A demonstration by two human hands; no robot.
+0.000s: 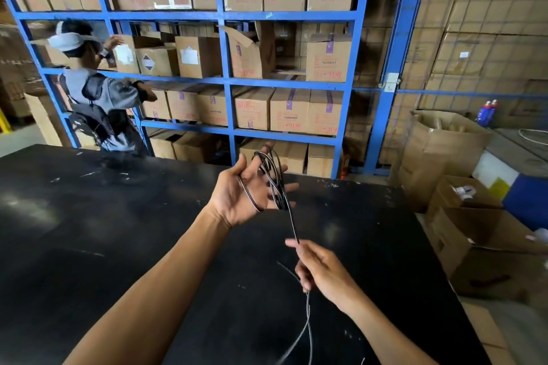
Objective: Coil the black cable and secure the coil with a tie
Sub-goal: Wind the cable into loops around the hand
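The task is in its middle part, as I judge it. The left hand is raised above the black desk with the palm up and the fingers spread open, not clenched; several loops of the black cable hang around these fingers and across the palm, so a small coil is already made there. From the coil one strand goes down, pulled straight, to the right hand, whose fingers are closed on it in a pinch. Below the right hand the loose rest of the cable falls down toward the lower edge of the view, and it seems to be two strands, a little blurred. So some length is still not wound, and more turns around the left hand are needed. I cannot see any tie on the desk or in the hands, so securing the coil is not yet done.
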